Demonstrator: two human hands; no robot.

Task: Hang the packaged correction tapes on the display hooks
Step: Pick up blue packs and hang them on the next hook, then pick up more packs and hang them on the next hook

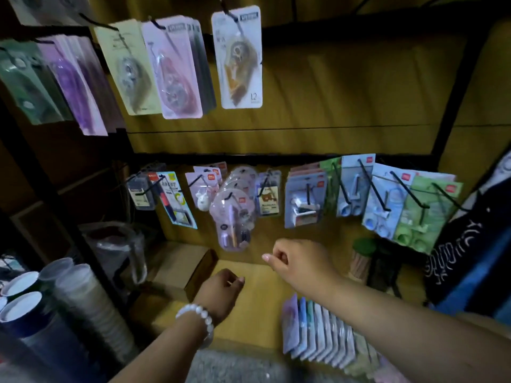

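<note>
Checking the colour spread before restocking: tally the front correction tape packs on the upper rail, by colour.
Green pack: 1
Purple pack: 1
Cream pack: 1
Pink pack: 1
White pack: 1
Total: 5

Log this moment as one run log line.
left hand: curled, holding nothing | right hand: curled, holding nothing | packaged correction tapes: stacked on shelf, unhung | display hooks: upper and lower rows stocked

One head-worn wide-angle view, looking forward and down at a display rack [345,31], close enough that both forearms enter from the bottom edge, hanging packets [237,56] across the upper left, shelf surface [257,308] at lower centre, edges bowed by the lens
</note>
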